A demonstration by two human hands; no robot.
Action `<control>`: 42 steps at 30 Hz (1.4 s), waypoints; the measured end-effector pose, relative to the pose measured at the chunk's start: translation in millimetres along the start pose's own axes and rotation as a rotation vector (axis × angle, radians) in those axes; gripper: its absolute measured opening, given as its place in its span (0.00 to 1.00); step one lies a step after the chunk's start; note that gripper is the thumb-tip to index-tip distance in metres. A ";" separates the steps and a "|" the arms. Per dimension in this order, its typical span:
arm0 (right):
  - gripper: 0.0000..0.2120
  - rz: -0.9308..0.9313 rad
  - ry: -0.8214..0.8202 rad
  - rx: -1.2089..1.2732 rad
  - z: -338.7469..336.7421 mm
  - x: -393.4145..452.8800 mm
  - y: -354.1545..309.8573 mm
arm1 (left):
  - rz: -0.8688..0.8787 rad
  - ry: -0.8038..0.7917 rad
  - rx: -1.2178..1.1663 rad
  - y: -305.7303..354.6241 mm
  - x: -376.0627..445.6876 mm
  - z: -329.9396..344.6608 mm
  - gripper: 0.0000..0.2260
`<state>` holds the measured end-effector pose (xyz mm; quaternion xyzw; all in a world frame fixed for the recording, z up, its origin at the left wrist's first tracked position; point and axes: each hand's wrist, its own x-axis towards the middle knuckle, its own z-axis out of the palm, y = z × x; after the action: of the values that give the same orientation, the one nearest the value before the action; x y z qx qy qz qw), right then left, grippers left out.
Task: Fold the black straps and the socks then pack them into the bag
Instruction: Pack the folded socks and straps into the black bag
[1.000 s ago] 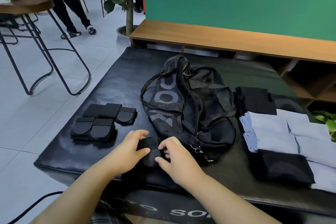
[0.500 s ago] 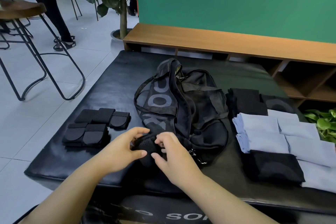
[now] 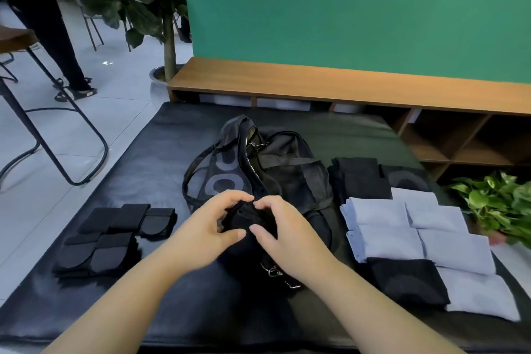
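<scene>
— Hands? Left hand and right hand both pinching one folded black strap, raised just before the bag, above the counter.
— Risk?
— Could spring unfolded if pinched loosely; might snag on the bag's narrow opening.

Bag mid-mat, folded straps to its left, folded socks to its right.

Green wall, low wooden shelf bench, pale tiled floor, potted tree, black metal stool
</scene>
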<state>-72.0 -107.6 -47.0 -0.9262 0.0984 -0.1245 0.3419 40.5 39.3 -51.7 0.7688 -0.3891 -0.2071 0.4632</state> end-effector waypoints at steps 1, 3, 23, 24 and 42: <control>0.19 0.007 -0.022 -0.001 -4.4 -0.1 1.8 | 0.007 0.002 -0.008 1.7 3.5 3.1 0.25; 0.19 0.027 -0.059 -0.011 -14.1 0.2 8.6 | 0.033 0.000 0.011 5.7 13.5 11.7 0.25; 0.19 0.287 0.196 0.084 -29.5 -5.6 74.5 | 0.248 -0.191 0.898 0.4 69.6 35.3 0.24; 0.20 0.299 0.190 0.079 -28.7 -6.1 74.3 | 0.261 -0.209 0.923 -1.9 69.5 37.4 0.22; 0.18 0.237 0.098 -0.078 -29.1 10.6 55.6 | 0.510 0.129 0.754 -36.1 21.1 -12.0 0.08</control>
<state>-76.0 -169.6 -60.4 -0.9135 0.2285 -0.1246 0.3128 76.2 38.9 -76.5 0.7746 -0.5846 0.1179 0.2105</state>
